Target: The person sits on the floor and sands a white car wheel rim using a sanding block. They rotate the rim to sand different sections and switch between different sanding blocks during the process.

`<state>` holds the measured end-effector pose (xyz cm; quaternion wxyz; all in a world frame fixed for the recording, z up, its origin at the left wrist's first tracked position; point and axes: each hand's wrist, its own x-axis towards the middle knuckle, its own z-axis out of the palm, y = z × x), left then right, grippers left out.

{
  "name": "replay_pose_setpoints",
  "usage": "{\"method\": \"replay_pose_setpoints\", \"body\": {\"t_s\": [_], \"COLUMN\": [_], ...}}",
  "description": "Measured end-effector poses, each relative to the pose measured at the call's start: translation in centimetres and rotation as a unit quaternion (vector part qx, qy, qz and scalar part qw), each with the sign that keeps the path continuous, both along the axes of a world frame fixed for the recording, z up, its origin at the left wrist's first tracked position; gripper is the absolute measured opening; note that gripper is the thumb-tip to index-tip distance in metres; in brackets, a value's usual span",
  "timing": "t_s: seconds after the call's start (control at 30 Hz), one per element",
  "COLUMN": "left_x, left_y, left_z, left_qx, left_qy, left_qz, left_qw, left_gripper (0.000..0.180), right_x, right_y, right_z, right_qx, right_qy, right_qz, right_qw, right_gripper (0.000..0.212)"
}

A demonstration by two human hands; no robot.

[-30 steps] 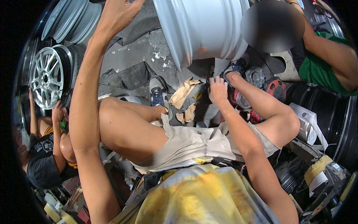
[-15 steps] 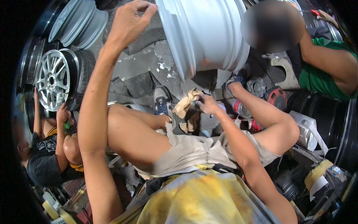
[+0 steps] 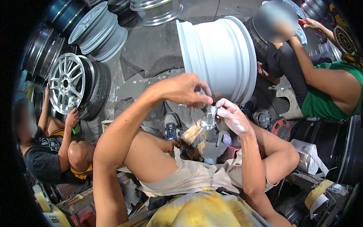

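My right hand, its fingers coated in pale dust, pinches a small crumpled silvery-grey piece between my knees; its material is hard to tell. My left hand hovers just above and to the left of that piece, fingers bent and apart, with nothing visible in it. Whether its fingertips touch the piece I cannot tell. Beyond both hands, a large pale-grey wheel rim lies on its side, barrel toward me. Torn brown paper lies on the floor below my hands, near my shoe.
At left a person holds a silver spoked wheel beside a tyre. Another person in a green top crouches at right by more rims. A red-rimmed round lid and a clear jar stand near my right knee.
My left hand has come down from beside the rim's edge to the middle. My right hand has risen from near the brown paper and now holds up the silvery-grey piece. The view has shifted.
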<state>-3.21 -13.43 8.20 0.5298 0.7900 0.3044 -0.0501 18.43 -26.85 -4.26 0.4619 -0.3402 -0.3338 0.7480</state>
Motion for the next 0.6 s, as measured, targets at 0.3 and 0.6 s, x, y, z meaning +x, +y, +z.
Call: {"method": "replay_pose_setpoints", "body": {"t_s": [0.3, 0.6], "left_x": [1.4, 0.8], "left_y": [-0.4, -0.1], "left_z": [-0.1, -0.3], "left_qx": [-0.059, -0.205], "left_qy": [-0.074, -0.084], "left_qz": [0.047, 0.105], "left_qw": [0.994, 0.969], "left_gripper": [0.023, 0.029], "right_x": [-0.1, -0.8], "right_y": [-0.4, 0.0], "right_z": [2.8, 3.1], "right_qx": [0.026, 0.015], "right_qy": [0.055, -0.012], "right_qz": [-0.108, -0.158], "right_qw": [0.992, 0.987], "right_gripper": [0.02, 0.017]}}
